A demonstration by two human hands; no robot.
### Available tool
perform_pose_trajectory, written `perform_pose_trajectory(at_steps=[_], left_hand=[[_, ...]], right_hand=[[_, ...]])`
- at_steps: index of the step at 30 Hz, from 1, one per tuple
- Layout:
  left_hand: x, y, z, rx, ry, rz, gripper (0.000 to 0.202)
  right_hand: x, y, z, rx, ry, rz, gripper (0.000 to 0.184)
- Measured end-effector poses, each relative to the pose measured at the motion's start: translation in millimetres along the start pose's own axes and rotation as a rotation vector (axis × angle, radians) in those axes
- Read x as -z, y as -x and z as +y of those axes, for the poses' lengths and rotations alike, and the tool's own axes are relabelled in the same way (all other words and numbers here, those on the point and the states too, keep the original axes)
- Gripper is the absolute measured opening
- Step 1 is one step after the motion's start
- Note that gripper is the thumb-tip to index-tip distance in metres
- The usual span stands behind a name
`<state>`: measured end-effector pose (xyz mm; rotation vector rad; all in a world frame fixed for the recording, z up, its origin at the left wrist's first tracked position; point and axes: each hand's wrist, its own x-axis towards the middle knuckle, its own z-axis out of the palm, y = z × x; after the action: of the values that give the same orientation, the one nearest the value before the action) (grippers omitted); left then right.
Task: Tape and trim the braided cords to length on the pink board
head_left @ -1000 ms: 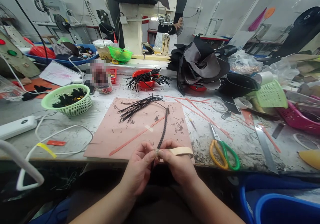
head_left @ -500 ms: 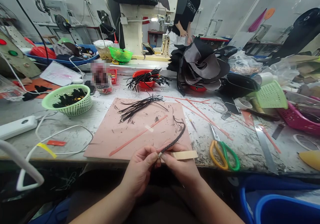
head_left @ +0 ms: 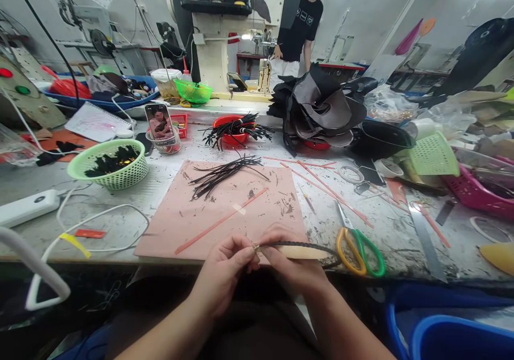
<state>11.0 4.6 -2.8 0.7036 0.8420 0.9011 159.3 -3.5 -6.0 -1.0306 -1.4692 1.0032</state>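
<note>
At the table's front edge my left hand [head_left: 225, 269] and my right hand [head_left: 291, 266] meet in a pinch. Together they grip one end of a black braided cord [head_left: 309, 245]. A strip of beige tape [head_left: 299, 252] runs out to the right from the pinch, along my right hand's fingers. The cord lies almost level, pointing right toward the scissors [head_left: 357, 245], with its far end curling down. Beneath my hands is a pink cutting mat [head_left: 201, 210] with a bundle of loose black cords [head_left: 225, 170] on its far part.
A green basket [head_left: 108, 163] holding black pieces stands at the left, near a white power strip [head_left: 28, 206] and cable. A red bowl [head_left: 233, 127], a heap of dark leather [head_left: 321, 103], a propped phone [head_left: 158, 122] and a steel ruler [head_left: 421, 231] lie around. A person [head_left: 299, 25] stands by the sewing machine.
The braided cord swung down from upright over the mat to lying level toward the right. My hands kept their pinch on its end, and the tape strip stayed at my right fingers.
</note>
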Motion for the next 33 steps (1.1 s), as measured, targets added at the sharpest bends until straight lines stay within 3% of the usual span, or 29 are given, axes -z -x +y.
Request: perform_pose_trajectory(at_steps=[7,13,16,23,29,33], left_hand=[[0.5,0,-1,0.243,0.13,-0.119,0.027],[-4.1,0,1,0.309,0.098,-0.072,0.03],[-5.2,-1,0,0.26,0.033,-0.037,0.03],[0.6,2,3,-0.078,-0.45,-0.026,0.015],[-0.2,3,6,-0.105,-0.514,-0.025,0.016],[0.7,1,1,-0.102,-0.485,-0.003,0.021]], right_hand=[[3,-2,0,-0.08,-0.125,-0.104,0.01],[7,-4,-1,-0.011,-0.03,-0.097,0.008],[6,-3,0,-0.037,-0.009,-0.075,0.006],[-1,-1,-2,-0.194,0.083,-0.005,0.009],[0,0,-3,-0.285,0.203,-0.021,0.008],[-4,1,-8,-0.227,0.283,-0.068,0.009]])
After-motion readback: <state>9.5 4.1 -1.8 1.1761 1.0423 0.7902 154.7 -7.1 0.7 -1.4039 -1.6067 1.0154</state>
